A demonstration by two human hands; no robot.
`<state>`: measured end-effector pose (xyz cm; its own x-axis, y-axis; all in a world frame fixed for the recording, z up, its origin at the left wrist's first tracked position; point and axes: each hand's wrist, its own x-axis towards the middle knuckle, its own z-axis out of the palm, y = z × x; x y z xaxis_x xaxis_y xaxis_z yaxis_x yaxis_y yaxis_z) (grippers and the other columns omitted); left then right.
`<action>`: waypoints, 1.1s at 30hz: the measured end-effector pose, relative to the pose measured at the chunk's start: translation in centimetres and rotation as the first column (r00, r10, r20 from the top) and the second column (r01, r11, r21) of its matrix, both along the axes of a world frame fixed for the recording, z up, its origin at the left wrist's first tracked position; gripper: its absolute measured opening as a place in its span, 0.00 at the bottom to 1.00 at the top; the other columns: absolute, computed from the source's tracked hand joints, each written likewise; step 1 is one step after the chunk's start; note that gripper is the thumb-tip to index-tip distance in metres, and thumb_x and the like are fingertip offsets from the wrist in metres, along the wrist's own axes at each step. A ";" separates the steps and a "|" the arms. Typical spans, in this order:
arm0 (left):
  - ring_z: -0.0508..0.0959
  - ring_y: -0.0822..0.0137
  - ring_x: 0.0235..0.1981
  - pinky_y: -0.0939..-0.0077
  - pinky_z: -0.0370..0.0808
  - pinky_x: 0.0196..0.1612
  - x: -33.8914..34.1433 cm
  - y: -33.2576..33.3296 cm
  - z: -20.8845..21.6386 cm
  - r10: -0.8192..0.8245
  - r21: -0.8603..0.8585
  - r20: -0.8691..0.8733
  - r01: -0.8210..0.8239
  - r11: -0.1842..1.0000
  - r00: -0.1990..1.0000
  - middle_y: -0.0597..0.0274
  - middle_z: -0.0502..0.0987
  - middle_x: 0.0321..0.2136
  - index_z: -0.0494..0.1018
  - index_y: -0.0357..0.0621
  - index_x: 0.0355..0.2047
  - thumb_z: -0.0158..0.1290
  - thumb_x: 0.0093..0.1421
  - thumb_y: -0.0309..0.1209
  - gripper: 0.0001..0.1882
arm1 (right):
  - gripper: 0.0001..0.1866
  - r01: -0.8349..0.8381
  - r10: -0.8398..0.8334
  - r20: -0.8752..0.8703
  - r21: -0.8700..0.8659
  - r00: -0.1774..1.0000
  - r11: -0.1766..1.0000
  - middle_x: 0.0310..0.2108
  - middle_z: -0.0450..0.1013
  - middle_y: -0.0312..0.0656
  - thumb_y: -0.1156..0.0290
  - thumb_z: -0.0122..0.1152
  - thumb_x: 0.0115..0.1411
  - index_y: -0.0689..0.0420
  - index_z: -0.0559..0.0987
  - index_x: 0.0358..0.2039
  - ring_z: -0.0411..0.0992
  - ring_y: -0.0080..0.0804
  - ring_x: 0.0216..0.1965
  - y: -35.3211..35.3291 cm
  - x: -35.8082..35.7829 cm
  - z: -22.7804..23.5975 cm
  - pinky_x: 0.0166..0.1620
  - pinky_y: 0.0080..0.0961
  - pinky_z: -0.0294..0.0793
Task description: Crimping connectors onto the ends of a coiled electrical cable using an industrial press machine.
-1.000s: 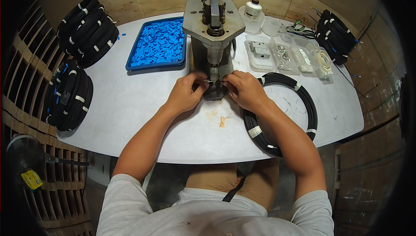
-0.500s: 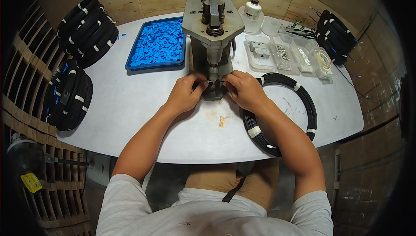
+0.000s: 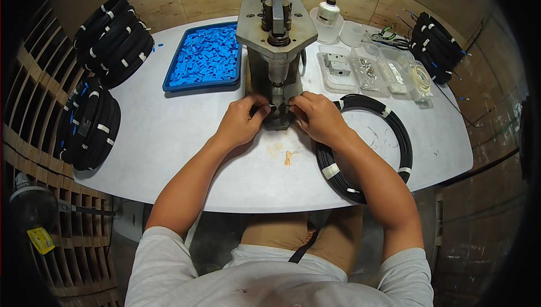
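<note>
A metal bench press (image 3: 276, 39) stands at the middle of the table, its ram pointing down between my hands. On the left side of the ram's lower end, my left hand (image 3: 245, 118) pinches with thumb and fingers; a small pale bit shows at the tips, too small to name. My right hand (image 3: 317, 115) pinches from the other side, its fingertips by a dark piece that I cannot make out. A coil of black cable (image 3: 404, 138) bound with white tape lies flat beneath my right forearm.
Left of the press sits a blue tray (image 3: 203, 88) of small blue parts. Stacked cable coils (image 3: 115, 42) and another coil bundle (image 3: 90, 129) stand at the left. Clear boxes of small parts (image 3: 369, 73), a white bottle (image 3: 328, 12) and more coils (image 3: 434, 48) are at the back right.
</note>
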<state>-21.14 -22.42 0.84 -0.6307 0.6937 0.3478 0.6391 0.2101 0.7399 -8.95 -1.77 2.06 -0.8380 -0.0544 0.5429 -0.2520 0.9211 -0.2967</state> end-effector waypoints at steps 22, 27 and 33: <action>0.84 0.51 0.37 0.64 0.79 0.43 0.1 -0.1 0.4 -0.008 -0.028 0.032 0.009 1.000 0.999 0.45 0.84 0.37 0.78 0.35 0.44 0.59 0.63 0.33 0.15 | 0.05 0.013 -0.013 -0.011 -0.011 1.000 1.000 0.30 0.76 0.46 0.72 0.65 0.60 0.57 0.80 0.36 0.77 0.51 0.32 -0.2 0.1 0.1 0.38 0.43 0.78; 0.84 0.51 0.37 0.63 0.79 0.43 -0.2 -0.2 0.0 -0.012 -0.002 -0.017 0.012 1.000 1.000 0.45 0.84 0.37 0.78 0.35 0.44 0.59 0.63 0.33 0.15 | 0.05 0.017 -0.017 0.007 -0.014 1.000 1.000 0.31 0.76 0.46 0.72 0.66 0.60 0.57 0.80 0.36 0.77 0.51 0.32 -0.2 -0.1 0.0 0.38 0.43 0.78; 0.84 0.58 0.35 0.68 0.79 0.40 -0.2 -0.1 -0.1 -0.010 -0.014 -0.030 0.009 1.000 0.999 0.50 0.84 0.36 0.77 0.35 0.44 0.59 0.63 0.30 0.13 | 0.06 0.021 -0.020 0.011 -0.024 1.000 1.000 0.31 0.76 0.46 0.71 0.66 0.60 0.56 0.80 0.36 0.77 0.51 0.33 -0.2 0.0 0.0 0.38 0.43 0.78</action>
<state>-21.31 -22.54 0.78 -0.6133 0.7047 0.3569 0.6632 0.2140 0.7172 -8.98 -1.94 2.08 -0.8448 -0.0243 0.5346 -0.2298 0.9186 -0.3214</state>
